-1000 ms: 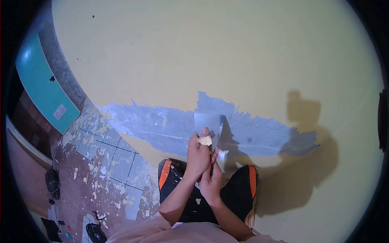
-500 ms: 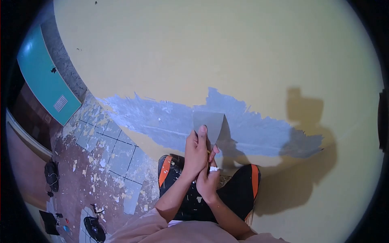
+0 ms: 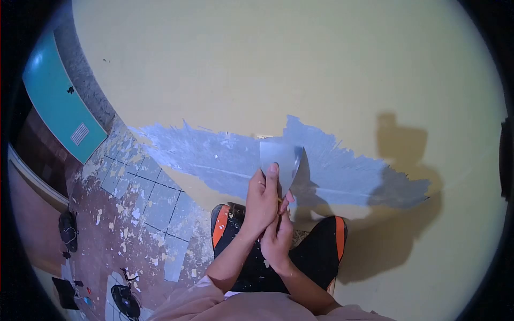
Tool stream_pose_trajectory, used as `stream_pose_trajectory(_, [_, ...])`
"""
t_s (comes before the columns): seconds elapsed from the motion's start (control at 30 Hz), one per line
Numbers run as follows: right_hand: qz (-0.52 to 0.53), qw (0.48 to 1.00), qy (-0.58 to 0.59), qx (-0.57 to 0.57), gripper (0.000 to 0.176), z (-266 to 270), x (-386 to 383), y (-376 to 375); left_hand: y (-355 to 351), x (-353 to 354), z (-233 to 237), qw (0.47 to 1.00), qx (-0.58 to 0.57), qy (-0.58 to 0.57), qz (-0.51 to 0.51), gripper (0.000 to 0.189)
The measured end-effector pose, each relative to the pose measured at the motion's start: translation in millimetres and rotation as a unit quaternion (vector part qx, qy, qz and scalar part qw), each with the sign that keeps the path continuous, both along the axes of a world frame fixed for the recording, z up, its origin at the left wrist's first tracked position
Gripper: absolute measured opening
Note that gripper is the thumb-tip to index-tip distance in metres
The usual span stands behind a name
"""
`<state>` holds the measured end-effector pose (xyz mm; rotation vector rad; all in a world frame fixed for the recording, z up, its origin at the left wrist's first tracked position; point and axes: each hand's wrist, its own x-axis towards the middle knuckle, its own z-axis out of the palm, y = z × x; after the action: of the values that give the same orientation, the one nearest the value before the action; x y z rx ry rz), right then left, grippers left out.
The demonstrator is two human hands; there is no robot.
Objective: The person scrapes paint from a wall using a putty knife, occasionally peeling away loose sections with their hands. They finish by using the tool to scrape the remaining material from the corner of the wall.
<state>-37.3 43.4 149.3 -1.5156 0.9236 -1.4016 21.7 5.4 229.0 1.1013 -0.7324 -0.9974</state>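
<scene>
A wide-bladed scraper (image 3: 279, 155) is pressed against the wall, its blade edge at the upper border of a bare grey patch (image 3: 214, 155). My left hand (image 3: 262, 198) is closed around it, thumb lying along the lower part of the blade. Below and to the right, my right hand (image 3: 278, 235) is closed on the handle end, which the fingers mostly hide. Yellow paint (image 3: 241, 69) with a ragged edge surrounds the grey patch.
My bent knees in black trousers (image 3: 257, 273) with orange stripes are close to the wall. Paint flakes (image 3: 155, 262) litter the tiled floor (image 3: 160, 206). A teal panel (image 3: 69, 101) stands at left. Dark cable-like items (image 3: 126, 302) lie lower left.
The scraper and both hands have shifted slightly up and to the right. Its blade now catches more light. A pale flake by my right hand is no longer there.
</scene>
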Motion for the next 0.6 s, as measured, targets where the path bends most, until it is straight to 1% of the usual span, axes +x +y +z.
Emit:
stream_pose_trajectory(0.03, [0.016,0.998,-0.04,0.042,0.026,1,-1,-2,-2,-1,-2,1.0,0.001,-0.01,-0.015,0.037])
stream_pose_trajectory(0.07, [0.008,1.0,-0.015,-0.019,0.027,2,1,-10,-8,1,-4,0.999,0.0,-0.017,0.029,0.036])
stream_pose_trajectory(0.1, [0.007,1.0,-0.015,-0.015,0.027,6,3,-12,-9,3,-2,0.999,0.005,-0.017,0.028,0.036])
stream_pose_trajectory(0.17, [0.006,1.0,-0.006,-0.029,0.029,17,2,-10,-8,4,7,1.0,-0.029,0.004,0.009,0.036])
stream_pose_trajectory(0.2, [0.035,0.998,-0.006,0.059,0.029,15,-3,-3,-13,7,-23,0.996,-0.015,-0.075,0.056,0.036])
stream_pose_trajectory(0.23, [0.037,0.998,-0.008,0.051,0.029,14,0,-2,-4,4,-18,0.999,0.008,-0.04,0.034,0.037])
stream_pose_trajectory(0.3, [0.008,0.999,-0.045,-0.003,0.031,7,4,-6,0,2,3,1.0,0.011,-0.008,0.015,0.037])
stream_pose_trajectory(0.33, [0.001,0.997,0.0,-0.078,0.034,16,4,-12,0,3,14,1.0,0.015,-0.008,0.015,0.037])
stream_pose_trajectory(0.37, [-0.001,0.997,-0.001,-0.072,0.034,26,3,-15,-7,8,29,0.999,-0.021,-0.013,0.025,0.037])
stream_pose_trajectory(0.4, [0.042,0.999,-0.003,0.024,0.035,36,1,-14,-7,9,36,0.998,-0.053,-0.016,0.036,0.037])
stream_pose_trajectory(0.43, [0.087,0.99,-0.008,0.114,0.036,43,1,-12,-5,10,22,0.998,-0.049,-0.018,0.036,0.037])
stream_pose_trajectory(0.47, [0.014,0.999,0.011,0.044,0.034,21,6,-8,-9,13,-2,0.996,-0.029,-0.076,0.038,0.037])
stream_pose_trajectory(0.5, [0.018,0.999,-0.03,0.028,0.029,22,7,-6,-9,12,3,0.99,-0.009,-0.131,0.043,0.038])
stream_pose_trajectory(0.53, [0.017,1.0,-0.003,0.006,0.031,22,7,-11,-6,2,6,0.997,-0.016,-0.065,0.035,0.039])
stream_pose_trajectory(0.57, [0.012,1.0,0.028,-0.007,0.033,18,5,-12,-7,3,6,0.997,-0.016,-0.064,0.032,0.039])
stream_pose_trajectory(0.6, [0.007,1.0,0.03,0.0,0.033,21,3,-10,-8,6,18,0.999,-0.029,-0.026,0.019,0.039])
